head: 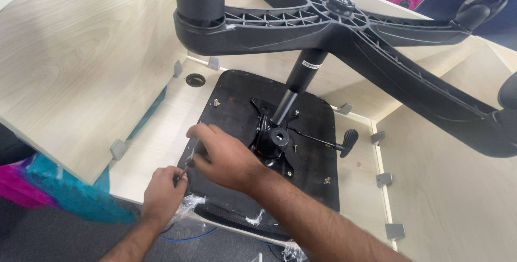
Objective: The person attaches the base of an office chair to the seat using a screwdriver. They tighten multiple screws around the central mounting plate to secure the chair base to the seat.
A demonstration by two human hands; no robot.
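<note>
Hiding a small tool: both hands

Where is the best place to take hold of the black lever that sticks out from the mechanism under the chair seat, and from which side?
Grip the lever at its broad paddle end, coming from the right. The thin rod offers little to hold, while the paddle overhangs the seat edge, clear of both hands and the gas column.

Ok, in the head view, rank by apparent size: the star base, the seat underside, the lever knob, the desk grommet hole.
1. Star base, though it is nearest the camera.
2. Seat underside.
3. Lever knob and grommet hole: too alike to rank.
</note>
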